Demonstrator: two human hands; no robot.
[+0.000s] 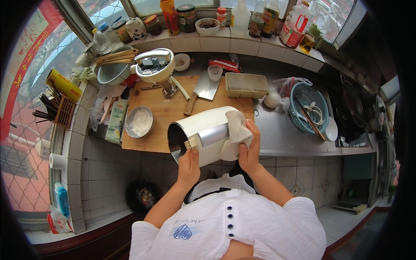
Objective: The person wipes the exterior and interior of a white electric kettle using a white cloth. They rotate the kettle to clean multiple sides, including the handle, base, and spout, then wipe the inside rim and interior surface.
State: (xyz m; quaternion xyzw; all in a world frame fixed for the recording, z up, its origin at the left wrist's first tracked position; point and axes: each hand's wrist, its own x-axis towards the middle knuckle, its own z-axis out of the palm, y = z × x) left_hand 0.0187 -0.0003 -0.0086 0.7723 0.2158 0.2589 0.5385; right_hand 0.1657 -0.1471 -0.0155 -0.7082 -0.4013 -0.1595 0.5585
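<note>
A cream soymilk-maker jug (208, 118) with a silver handle panel is tipped on its side, its dark steel mouth facing left. My left hand (189, 167) grips the cream connector block near the rim. Over the jug's base end, my right hand (252, 148) presses a beige cloth (239, 130). Behind the jug, the machine's motor head (154, 66) rests on the wooden cutting board (159, 130), blade end down. A cleaver (204, 87) with a wooden handle lies on the board, with a small plastic cup (214, 72) on its blade. Left of the jug sits a bowl of white flour (139, 122).
A lidded box (247, 85) stands at the board's back right. Right of it are a blue basket (305, 104) with chopsticks and a white cable, and dark pans (352, 104). A green carton (116, 122) lies at left. Bottles (269, 19) and jars line the tiled sill. Below, a black bin (143, 196).
</note>
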